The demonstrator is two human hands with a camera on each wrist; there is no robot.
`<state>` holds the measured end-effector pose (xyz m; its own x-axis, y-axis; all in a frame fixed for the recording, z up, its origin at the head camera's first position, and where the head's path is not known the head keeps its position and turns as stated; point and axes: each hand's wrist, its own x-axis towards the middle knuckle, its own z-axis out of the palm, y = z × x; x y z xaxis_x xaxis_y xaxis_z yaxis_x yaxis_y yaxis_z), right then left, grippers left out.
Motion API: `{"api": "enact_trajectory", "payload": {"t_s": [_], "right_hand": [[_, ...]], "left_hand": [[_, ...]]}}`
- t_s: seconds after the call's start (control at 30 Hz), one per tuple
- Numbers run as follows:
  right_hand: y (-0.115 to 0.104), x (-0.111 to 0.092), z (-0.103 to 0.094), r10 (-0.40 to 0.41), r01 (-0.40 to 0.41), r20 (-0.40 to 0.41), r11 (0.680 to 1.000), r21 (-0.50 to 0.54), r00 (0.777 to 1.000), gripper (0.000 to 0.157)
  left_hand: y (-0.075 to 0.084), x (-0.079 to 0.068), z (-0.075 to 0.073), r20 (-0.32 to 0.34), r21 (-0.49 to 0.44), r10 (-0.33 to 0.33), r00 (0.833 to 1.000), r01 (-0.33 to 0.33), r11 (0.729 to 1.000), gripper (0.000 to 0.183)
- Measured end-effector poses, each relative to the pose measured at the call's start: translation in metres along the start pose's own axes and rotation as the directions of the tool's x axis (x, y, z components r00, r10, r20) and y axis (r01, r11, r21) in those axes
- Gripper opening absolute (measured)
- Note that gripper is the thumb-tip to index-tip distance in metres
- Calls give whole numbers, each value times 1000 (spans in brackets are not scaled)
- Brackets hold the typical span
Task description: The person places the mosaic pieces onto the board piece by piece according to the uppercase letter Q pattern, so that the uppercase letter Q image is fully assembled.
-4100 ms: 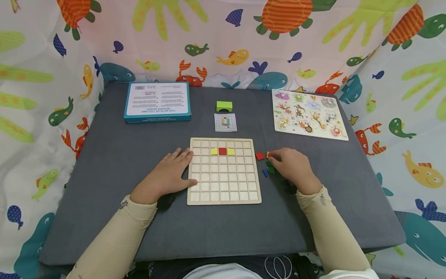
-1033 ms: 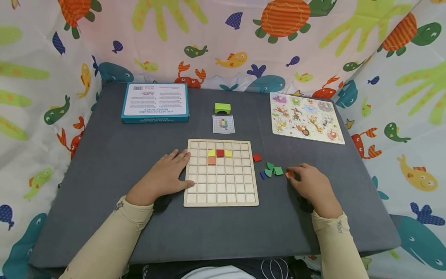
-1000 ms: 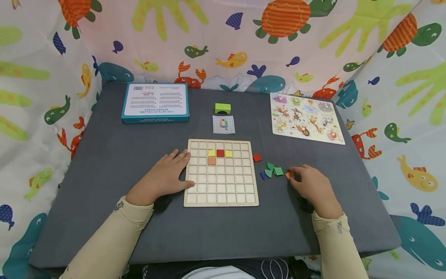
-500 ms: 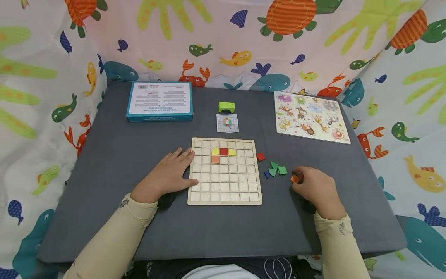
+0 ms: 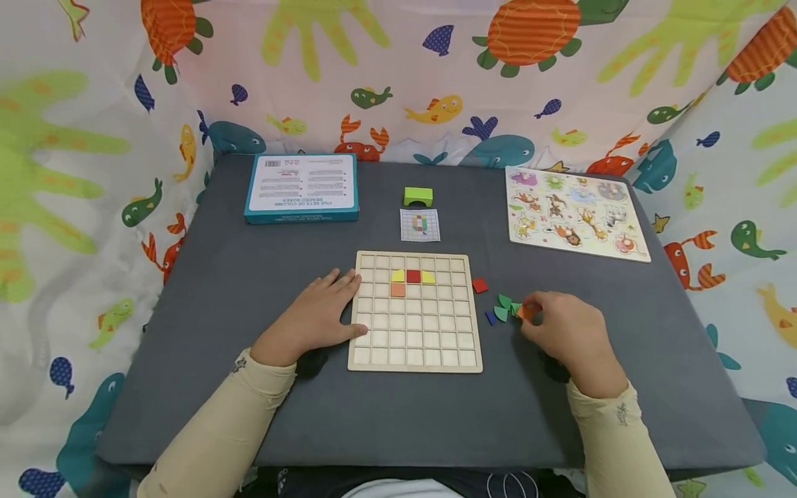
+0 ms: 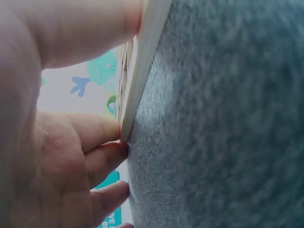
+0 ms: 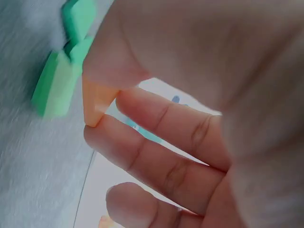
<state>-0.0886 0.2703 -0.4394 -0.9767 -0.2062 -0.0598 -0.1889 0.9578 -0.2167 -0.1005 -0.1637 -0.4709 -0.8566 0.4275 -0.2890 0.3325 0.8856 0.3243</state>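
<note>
A wooden grid board (image 5: pixel 414 342) lies in the middle of the table. Two yellow tiles (image 5: pixel 428 277) flank a red tile (image 5: pixel 414 277) in one of its upper rows, with an orange tile (image 5: pixel 398 290) below the left yellow one. My left hand (image 5: pixel 314 318) rests against the board's left edge, fingers extended and thumb on the rim. To the right of the board, my right hand (image 5: pixel 569 332) pinches another orange tile (image 7: pixel 97 102) between thumb and fingertips. Green tiles (image 7: pixel 54 85) lie close by those fingertips, near a thin blue tile (image 5: pixel 490 318).
A loose red tile (image 5: pixel 479 285) sits by the board's right edge. Behind the board are a printed pattern card (image 5: pixel 420 225) and a green block (image 5: pixel 418 196). A blue box (image 5: pixel 303 188) stands back left, an animal puzzle board (image 5: pixel 575 214) back right.
An orange tile has come onto the board under the left yellow tile. The right hand, having moved right and nearer, now pinches a second orange tile beside the green ones. The left hand stays put.
</note>
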Motion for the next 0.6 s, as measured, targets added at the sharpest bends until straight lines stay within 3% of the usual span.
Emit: {"api": "enact_trajectory", "payload": {"t_s": [0.27,0.6], "right_hand": [[-11,1,0,-87,89,-27,994,59,996,26],[-33,15,13,-221,226,-84,973,53,972,19]], "left_hand": [[5,7,7,-34,18,13,999,-12,1000,103],[3,3,12,-84,17,12,996,-10,1000,102]]}}
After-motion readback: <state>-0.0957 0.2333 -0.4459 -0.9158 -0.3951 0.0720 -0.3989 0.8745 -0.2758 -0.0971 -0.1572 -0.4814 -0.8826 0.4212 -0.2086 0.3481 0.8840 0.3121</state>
